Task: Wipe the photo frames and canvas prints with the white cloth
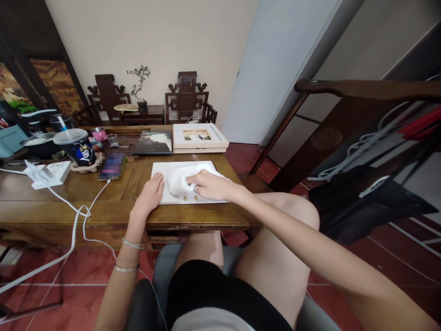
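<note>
A flat white board or frame back (161, 172) lies on the wooden table (113, 209) in front of me. My right hand (211, 185) presses a crumpled white cloth (179, 180) onto the board's middle, fingers curled over it. My left hand (151, 192) rests flat on the board's left edge and holds it down. A few small brown marks (190, 198) show on the board near its front edge, below my right hand.
Behind the board stand a white picture frame (199, 136) and a dark picture panel (153, 142). To the left are a phone (112, 166), a lidded cup (76, 146), a power strip (48, 173) with white cables, and pots. A dark wooden chair (361, 138) stands at right.
</note>
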Action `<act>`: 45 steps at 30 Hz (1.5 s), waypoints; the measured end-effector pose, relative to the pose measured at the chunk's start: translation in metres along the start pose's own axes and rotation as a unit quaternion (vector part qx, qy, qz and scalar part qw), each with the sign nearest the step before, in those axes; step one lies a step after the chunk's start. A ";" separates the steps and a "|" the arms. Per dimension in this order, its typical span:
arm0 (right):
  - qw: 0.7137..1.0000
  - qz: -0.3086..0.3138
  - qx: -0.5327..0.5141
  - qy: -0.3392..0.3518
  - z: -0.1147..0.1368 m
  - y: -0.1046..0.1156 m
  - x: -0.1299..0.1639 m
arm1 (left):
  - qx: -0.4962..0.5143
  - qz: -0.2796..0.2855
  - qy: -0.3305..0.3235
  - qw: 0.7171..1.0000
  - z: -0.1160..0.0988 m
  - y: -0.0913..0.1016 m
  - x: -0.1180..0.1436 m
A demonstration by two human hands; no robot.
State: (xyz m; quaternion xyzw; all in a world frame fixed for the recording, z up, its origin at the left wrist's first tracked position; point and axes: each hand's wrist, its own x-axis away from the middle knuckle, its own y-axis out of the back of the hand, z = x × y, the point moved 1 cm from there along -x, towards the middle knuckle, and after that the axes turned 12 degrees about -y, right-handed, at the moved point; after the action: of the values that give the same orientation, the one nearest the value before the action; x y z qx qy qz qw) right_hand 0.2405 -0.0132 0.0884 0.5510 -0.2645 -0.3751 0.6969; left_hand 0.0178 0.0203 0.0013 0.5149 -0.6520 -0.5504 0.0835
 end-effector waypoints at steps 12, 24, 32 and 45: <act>0.998 -0.045 -0.016 -0.051 0.005 -0.016 -0.132 | -0.009 0.000 -0.008 1.000 0.000 0.002 0.000; 0.970 -0.082 -0.078 -0.215 -0.089 0.008 -0.074 | -0.006 0.012 0.001 1.000 0.002 0.000 0.001; 0.986 -0.051 -0.106 -0.116 -0.088 -0.002 0.030 | -0.009 0.004 -0.002 1.000 0.004 -0.003 0.001; 0.987 0.000 -0.137 -0.084 -0.089 0.007 0.011 | -0.018 0.010 0.002 1.000 0.002 0.000 0.001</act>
State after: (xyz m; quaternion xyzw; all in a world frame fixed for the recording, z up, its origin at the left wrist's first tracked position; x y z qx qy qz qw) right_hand 0.3181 0.0287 0.0724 0.4173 -0.2679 -0.4527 0.7410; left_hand 0.0159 0.0208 0.0003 0.5080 -0.6466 -0.5602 0.1000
